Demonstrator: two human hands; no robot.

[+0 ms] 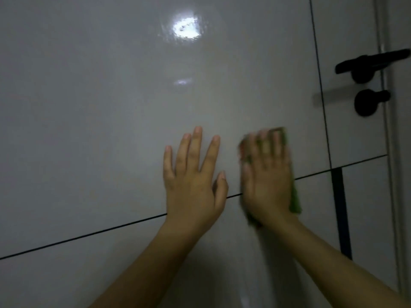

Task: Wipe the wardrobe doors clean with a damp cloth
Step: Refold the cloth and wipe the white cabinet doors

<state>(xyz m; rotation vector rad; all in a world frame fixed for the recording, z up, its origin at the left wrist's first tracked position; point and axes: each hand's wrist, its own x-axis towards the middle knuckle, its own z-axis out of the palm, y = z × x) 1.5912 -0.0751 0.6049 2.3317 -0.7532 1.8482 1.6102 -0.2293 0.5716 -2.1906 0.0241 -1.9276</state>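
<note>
Both hands flat, fingers straight: left (193, 174) on glossy grey wardrobe door (100, 130), right (266, 174) on blurred green cloth (295, 201).

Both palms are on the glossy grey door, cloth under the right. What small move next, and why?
Probably slide the right hand, pressing the green cloth, left along the glossy grey wardrobe door above the dark seam, lifting the bracing left hand clear: that panel stretches leftward.

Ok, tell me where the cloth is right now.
In the head view the green cloth lies flat under the right hand, pressed against the wardrobe door right of the left hand, low and left of the black handle.
</note>
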